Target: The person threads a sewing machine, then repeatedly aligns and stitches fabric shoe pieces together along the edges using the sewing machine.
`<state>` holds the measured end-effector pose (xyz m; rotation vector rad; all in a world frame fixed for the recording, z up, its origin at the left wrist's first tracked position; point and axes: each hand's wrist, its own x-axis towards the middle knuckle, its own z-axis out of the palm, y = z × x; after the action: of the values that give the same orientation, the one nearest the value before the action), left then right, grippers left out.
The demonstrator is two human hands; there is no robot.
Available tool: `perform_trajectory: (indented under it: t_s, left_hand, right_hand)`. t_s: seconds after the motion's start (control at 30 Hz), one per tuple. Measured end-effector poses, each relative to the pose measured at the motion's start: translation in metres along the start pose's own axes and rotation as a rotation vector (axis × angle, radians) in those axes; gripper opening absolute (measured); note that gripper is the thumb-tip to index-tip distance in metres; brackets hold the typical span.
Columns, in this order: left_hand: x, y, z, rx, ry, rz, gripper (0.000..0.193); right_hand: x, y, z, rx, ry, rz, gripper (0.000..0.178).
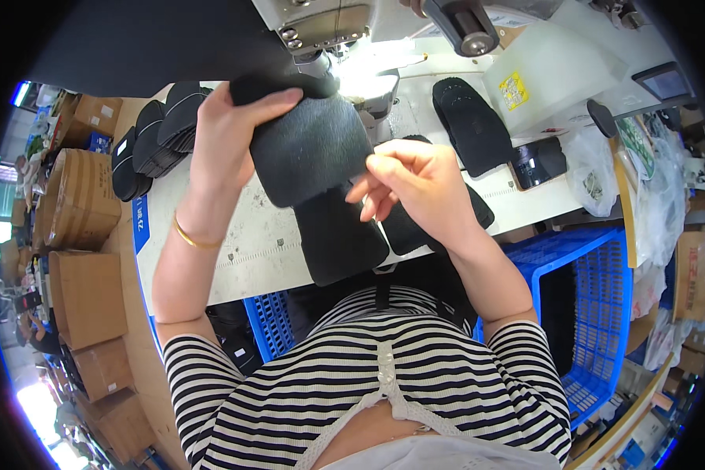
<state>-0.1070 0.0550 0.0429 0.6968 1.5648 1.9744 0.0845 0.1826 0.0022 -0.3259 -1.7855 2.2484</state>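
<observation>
The left hand (231,129) grasps a glossy-faced black padded piece (313,149), thumb on top, raised over the white desk (266,270) with its upper edge beside the sewing machine's needle area (321,63). The right hand (423,188) has thumb and forefinger together at the piece's right edge, other fingers loosely curled; I cannot tell whether they grip it. Another black piece (333,243) lies below, with black stacks (172,117) at left
</observation>
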Motion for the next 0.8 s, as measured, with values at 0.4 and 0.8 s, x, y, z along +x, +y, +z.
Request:
perform_trajectory:
  t_s: [0.4,0.8]
  left_hand:
    - [0.044,0.014,-0.004,0.211,-0.018,-0.026,0.016]
    - [-0.021,0.005,0.012,1.034,-0.207,0.89,0.035]
  right_hand:
    - [0.024,0.0,0.009,0.105,0.065,-0.168,0.024]
    - [0.023,0.011,0.019,0.098,0.113,-0.224,0.02]
